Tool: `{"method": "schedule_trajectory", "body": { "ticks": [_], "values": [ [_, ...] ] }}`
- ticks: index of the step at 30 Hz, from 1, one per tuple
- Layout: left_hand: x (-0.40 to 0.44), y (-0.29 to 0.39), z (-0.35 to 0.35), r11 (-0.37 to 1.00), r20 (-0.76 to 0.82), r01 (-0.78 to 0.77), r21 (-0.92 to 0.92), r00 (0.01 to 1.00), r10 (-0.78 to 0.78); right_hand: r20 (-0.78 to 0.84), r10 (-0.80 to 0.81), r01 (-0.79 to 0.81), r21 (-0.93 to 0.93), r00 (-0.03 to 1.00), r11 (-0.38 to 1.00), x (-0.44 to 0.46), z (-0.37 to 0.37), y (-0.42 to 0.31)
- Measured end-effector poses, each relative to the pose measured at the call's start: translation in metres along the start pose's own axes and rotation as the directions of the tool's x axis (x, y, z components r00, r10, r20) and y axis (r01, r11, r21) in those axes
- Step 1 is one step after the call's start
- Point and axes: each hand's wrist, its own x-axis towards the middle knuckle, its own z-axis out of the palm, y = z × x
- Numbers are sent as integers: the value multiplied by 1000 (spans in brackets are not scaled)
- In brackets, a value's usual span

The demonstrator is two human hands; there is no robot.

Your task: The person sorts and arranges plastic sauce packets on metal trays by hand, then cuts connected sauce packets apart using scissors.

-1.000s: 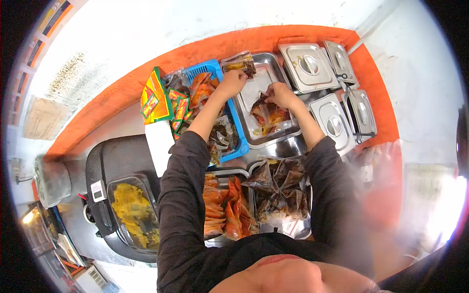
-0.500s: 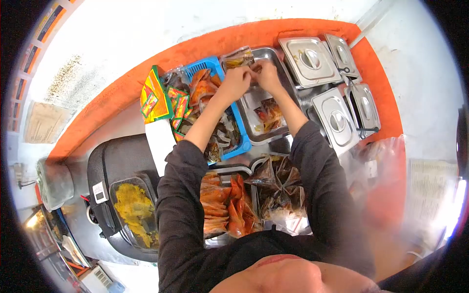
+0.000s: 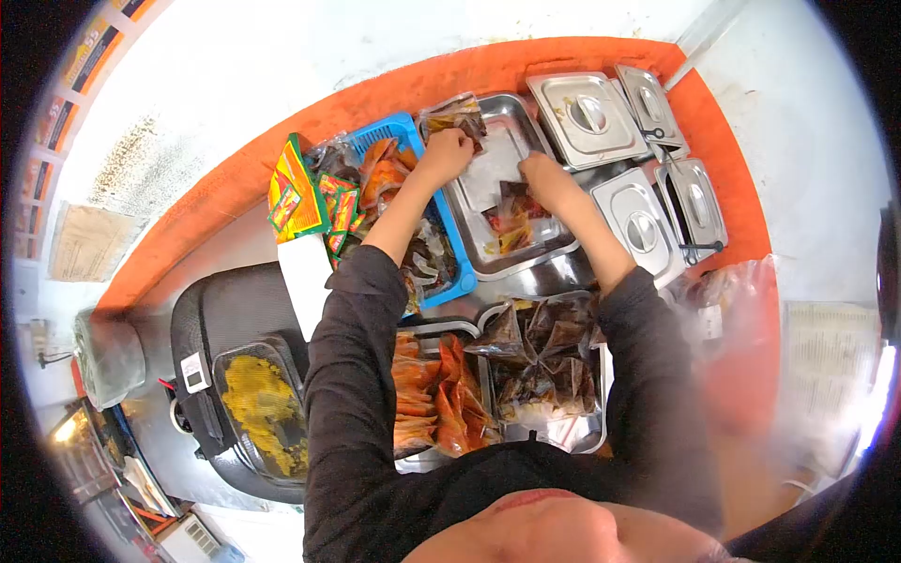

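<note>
- Head view: the metal tray (image 3: 502, 131) spreads ahead of you, just right of the blue basket (image 3: 455, 239).
- Your left hand (image 3: 447, 156) has its fingers curled at the near edge of the upper pouch (image 3: 449, 119), by the tray's far left corner; you can't tell if they grip it.
- Your right hand (image 3: 549, 184) is bent over the tray, fingers drawn together; whether they pinch anything is hidden.
- The lower pouch (image 3: 511, 225) lies in the tray, nearer your right hand, just left of it and towards you, its long axis running roughly towards your body.
- Half a second ago your hands met by the upper pouch; now they are apart, the right one back beside the lower pouch.
</note>
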Motion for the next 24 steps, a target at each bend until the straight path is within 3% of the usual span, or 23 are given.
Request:
{"method": "schedule_trajectory", "body": {
  "ticks": [1,2,3,4,5,7,8,9,11,13,15,17,19,21,24],
  "values": [
    [3,-2,-4,1000,1,1,10,1000,-1,-123,39,-41,-15,992,999,-6,-17,-13],
    [6,-3,-8,974,69,109,-200,993,-97,-242,74,-84,-29,967,996,-6,-31,-22],
    [7,-2,-10,890,159,228,-396,971,-178,-240,72,-81,-25,968,996,-1,-37,-30],
    [3,6,-16,861,64,163,-482,986,-151,-314,25,-35,-28,949,999,7,-41,-38],
    [-1,14,-21,860,70,169,-482,985,-155,-386,-20,8,-33,922,999,16,-41,-45],
    [-13,31,-33,837,-326,-135,-530,944,-54,-463,-91,41,-118,882,992,48,-26,-60],
    [-24,45,-39,839,-344,-154,-522,938,-42,-531,-173,69,-210,830,975,60,-17,-61],
    [-33,50,-39,840,-343,-148,-522,938,-48,-527,-174,73,-207,832,976,67,-12,-58],
    [-44,53,-37,820,-99,127,-558,971,-217,-541,-151,262,134,827,956,76,-2,-53],
    [-44,37,-25,815,-10,175,-553,976,-217,-578,-147,279,146,802,949,77,-5,-48],
    [-41,24,-9,937,246,220,-272,957,-154,-500,-91,358,470,861,807,67,-13,-37],
    [-32,-5,22,959,305,215,-185,940,-152,-523,-38,313,449,852,837,49,-18,-29],
    [-32,7,20,951,239,270,-149,943,-230,-251,42,32,282,967,959,24,-23,-18],
    [-24,-4,20,975,162,218,-51,965,-207,108,198,-214,157,974,964,-12,-35,-24],
    [-12,-23,26,941,141,280,-191,956,-256,215,291,-322,125,932,938,-35,-18,-33]
  ]
}}
